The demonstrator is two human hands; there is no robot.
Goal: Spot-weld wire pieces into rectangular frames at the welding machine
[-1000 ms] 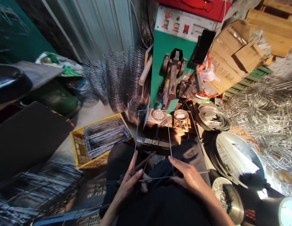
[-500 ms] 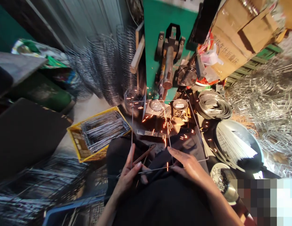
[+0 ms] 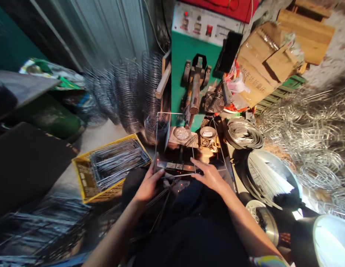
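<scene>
Between my two hands is a rectangular wire frame (image 3: 193,154) with a thin crossbar down its middle. My left hand (image 3: 149,181) grips its near left corner, thumb on top. My right hand (image 3: 208,174) pinches the crossbar near the frame's front edge, index finger stretched along the wire. The frame's far edge reaches to the electrode arms (image 3: 193,104) of a green spot welding machine (image 3: 179,85). Whether the wire touches the lower electrode I cannot tell. Below the frame, loose thin rods (image 3: 162,202) lie across my lap.
A yellow crate (image 3: 78,178) of wire pieces stands at left, with coiled wire stacks (image 3: 128,96) behind it. Two small dishes, one of them a round bowl (image 3: 182,133), sit under the electrodes. On the right are a flat strip coil (image 3: 244,133), a basin (image 3: 296,180) of rods and heaped wire rings (image 3: 319,170).
The bright spray of sparks has mostly died away, leaving a few small glints. My hands and the wire frame have moved forward, and the camera view has tilted up.
</scene>
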